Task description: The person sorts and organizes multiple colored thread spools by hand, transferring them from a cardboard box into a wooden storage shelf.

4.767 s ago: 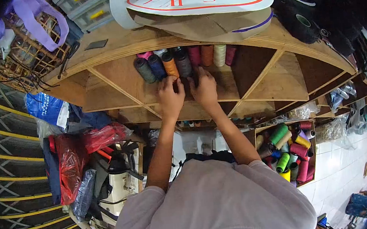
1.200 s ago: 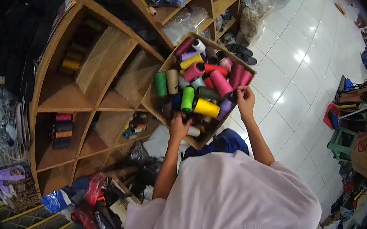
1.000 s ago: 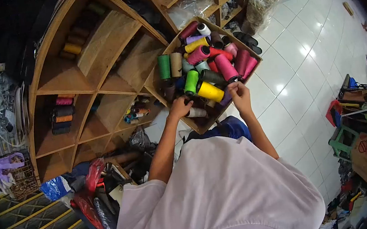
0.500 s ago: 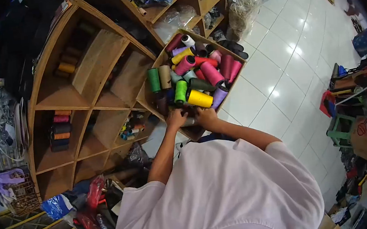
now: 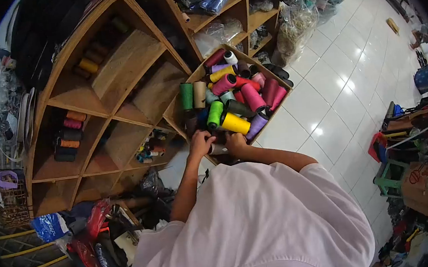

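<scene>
An open cardboard box (image 5: 172, 116) is heaped with thread spools of many colours. At its near corner a pale greyish thread spool (image 5: 219, 149) lies between my hands. My left hand (image 5: 202, 144) is closed at the spool's left end, its fingers curled inward. My right hand (image 5: 236, 144) is closed at the other end, with its fingertips partly hidden. Just beyond the hands are a bright green spool (image 5: 215, 114) and a yellow spool (image 5: 236, 123). A purple spool (image 5: 258, 124) is to the right, and a dark green spool (image 5: 186, 96) stands at the left.
A wooden cubby shelf (image 5: 112, 115) stands left of the box, with spools in several compartments. Plastic-wrapped bundles (image 5: 88, 248) lie at the lower left. White floor tiles (image 5: 324, 97) extend to the right, toward a green stool (image 5: 391, 181) and a cardboard carton (image 5: 425, 190).
The view has shifted slightly, so the box and spools appear lower. My hands stay at the box's near corner, and the pale spool between them shows more clearly.
</scene>
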Available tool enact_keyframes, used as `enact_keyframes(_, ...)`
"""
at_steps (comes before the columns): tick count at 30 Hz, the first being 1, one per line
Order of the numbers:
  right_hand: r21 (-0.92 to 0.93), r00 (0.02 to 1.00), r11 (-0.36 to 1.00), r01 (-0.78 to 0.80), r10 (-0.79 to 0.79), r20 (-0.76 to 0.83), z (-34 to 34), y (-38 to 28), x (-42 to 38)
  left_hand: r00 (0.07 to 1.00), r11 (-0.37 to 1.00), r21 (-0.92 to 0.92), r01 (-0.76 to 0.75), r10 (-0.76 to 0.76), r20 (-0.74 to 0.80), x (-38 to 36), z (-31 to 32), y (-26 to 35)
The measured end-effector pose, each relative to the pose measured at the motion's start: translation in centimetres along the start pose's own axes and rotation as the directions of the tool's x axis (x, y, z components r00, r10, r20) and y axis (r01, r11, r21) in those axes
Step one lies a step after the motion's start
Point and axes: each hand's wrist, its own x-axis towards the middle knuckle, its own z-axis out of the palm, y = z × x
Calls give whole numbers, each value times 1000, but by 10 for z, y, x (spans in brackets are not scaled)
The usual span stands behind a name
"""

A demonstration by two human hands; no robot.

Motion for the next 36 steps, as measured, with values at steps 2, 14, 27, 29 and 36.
enact_keyframes(2,58,999,998,31,-30,-21,0,2,-1,996,988,-137,-67,57,-76,-7,-12,-2)
enact_keyframes(14,49,965,990,134,-119,-235,12,12,-8,840,-136,-989,62,-528,126,-33,-75,5)
enact_keyframes(27,891,810,308,334,389,-439,-24,59,-79,903,239,-967,84,-428,-27,-17,-98,51)
enact_keyframes(29,906,827,-75,417,444,-345,-3,65,-75,876,108,-989,102,-481,38,-20,-94,50)
enact_keyframes(36,612,957,-748,257,283,-56,-3,61,-98,817,-452,-892,30,-502,282,-33,-60,5)
